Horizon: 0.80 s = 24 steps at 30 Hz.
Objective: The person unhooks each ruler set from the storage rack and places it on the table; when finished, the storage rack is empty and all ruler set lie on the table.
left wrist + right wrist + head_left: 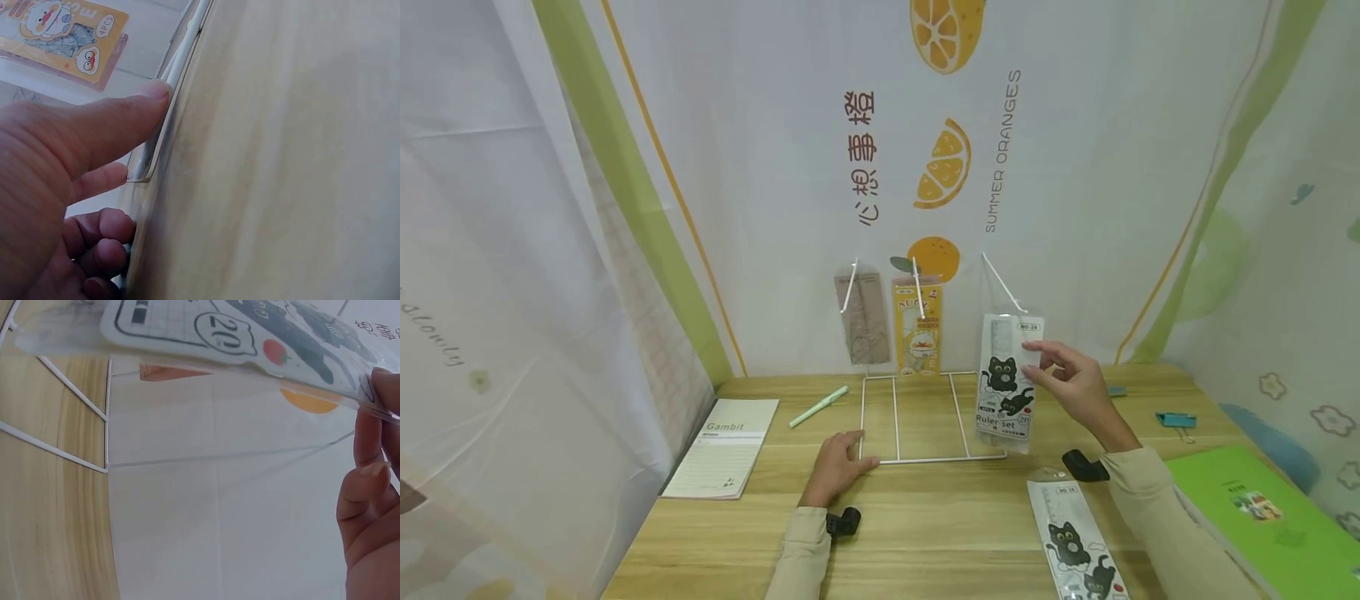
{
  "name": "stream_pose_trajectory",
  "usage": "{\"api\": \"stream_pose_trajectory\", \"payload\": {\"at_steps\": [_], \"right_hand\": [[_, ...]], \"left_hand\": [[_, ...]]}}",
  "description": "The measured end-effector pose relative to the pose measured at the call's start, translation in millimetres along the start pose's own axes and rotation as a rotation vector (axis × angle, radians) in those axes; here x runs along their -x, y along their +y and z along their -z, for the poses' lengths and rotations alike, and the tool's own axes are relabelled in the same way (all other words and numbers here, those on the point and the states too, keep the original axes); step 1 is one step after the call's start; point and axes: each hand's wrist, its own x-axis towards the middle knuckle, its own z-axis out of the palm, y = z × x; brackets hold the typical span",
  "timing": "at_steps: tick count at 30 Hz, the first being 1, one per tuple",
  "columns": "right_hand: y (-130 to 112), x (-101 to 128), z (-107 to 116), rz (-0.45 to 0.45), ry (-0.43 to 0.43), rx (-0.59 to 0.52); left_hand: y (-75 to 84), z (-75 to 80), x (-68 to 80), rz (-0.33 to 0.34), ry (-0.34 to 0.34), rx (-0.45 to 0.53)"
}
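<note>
My right hand (1070,382) pinches a ruler set (1002,379) at its edge; my left hand (837,469), thumb straight, presses the rack (925,460); table (925,533) spreads nearer.

Two hands (837,468) (1070,385), two cat packets (1004,375) (1069,543), one yellow packet (919,346) and one brown packet (867,325), making four packets, three hooks (1003,282) (918,287) (850,287), one rack (930,460), one pen (818,407), one notepad (721,458), one green book (1262,525), one teal clip (1176,419), one partly hidden blue thing (1117,391), two black wrist devices (844,522) (1085,467), two sleeves (801,550) (1172,508) and one table (932,533)
</note>
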Motion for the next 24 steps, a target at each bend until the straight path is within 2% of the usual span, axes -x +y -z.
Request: {"api": "stream_pose_trajectory", "payload": {"at_steps": [6, 16, 19, 24], "right_hand": [[15, 11, 4, -0.002, 0.0, -0.033], [0, 23, 11, 0.08, 0.031, -0.059], [-12, 25, 14, 0.056, 0.052, -0.063], [-31, 32, 22, -0.047, 0.025, -0.077]], "left_hand": [[-0.2, 0.0, 0.9, 0.003, 0.0, 0.002], [-2.4, -2.1, 3.3, -0.006, -0.007, 0.002], [-4.0, -2.5, 1.7, -0.012, -0.005, 0.004], [-3.3, -1.6, 0.0, -0.016, -0.003, -0.003]]}}
